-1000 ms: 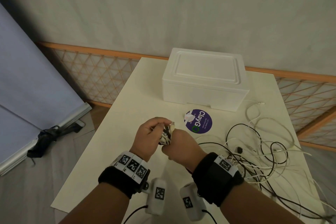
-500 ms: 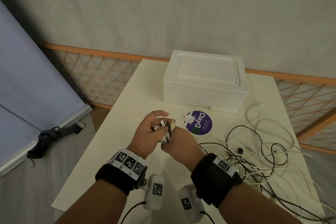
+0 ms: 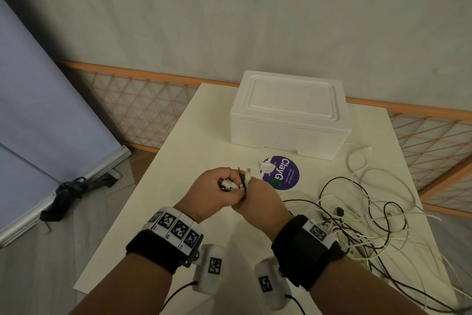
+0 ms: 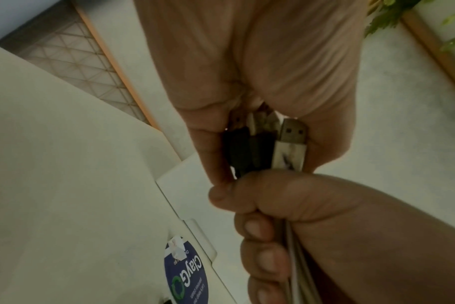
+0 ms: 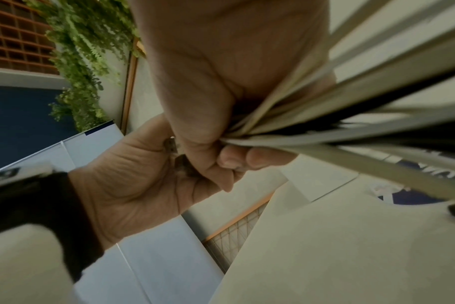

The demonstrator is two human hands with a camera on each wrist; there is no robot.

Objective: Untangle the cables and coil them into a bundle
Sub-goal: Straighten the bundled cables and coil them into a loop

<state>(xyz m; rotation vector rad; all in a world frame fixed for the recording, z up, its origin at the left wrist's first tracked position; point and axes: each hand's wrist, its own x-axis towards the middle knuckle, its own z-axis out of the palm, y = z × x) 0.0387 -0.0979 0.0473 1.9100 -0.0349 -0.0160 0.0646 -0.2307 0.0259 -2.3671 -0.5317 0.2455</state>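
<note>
Both hands meet above the table's middle in the head view. My left hand (image 3: 217, 192) curls round a cluster of black and white cable plugs (image 3: 238, 181); the left wrist view shows those plugs (image 4: 268, 148) side by side between its fingers and thumb. My right hand (image 3: 258, 199) grips the same cables just behind the plugs, with the strands (image 5: 351, 123) running out of its fist. A loose tangle of black and white cables (image 3: 370, 215) trails from the right hand across the table's right side.
A white foam box (image 3: 288, 115) stands at the back of the cream table (image 3: 184, 187). A round purple sticker (image 3: 281, 173) lies just beyond my hands. A lattice railing runs behind the table, and a dark object lies on the floor at the left.
The plug ends now stick out further between my hands, one white plug pointing up. Both hands have stayed together at about the same place above the table.
</note>
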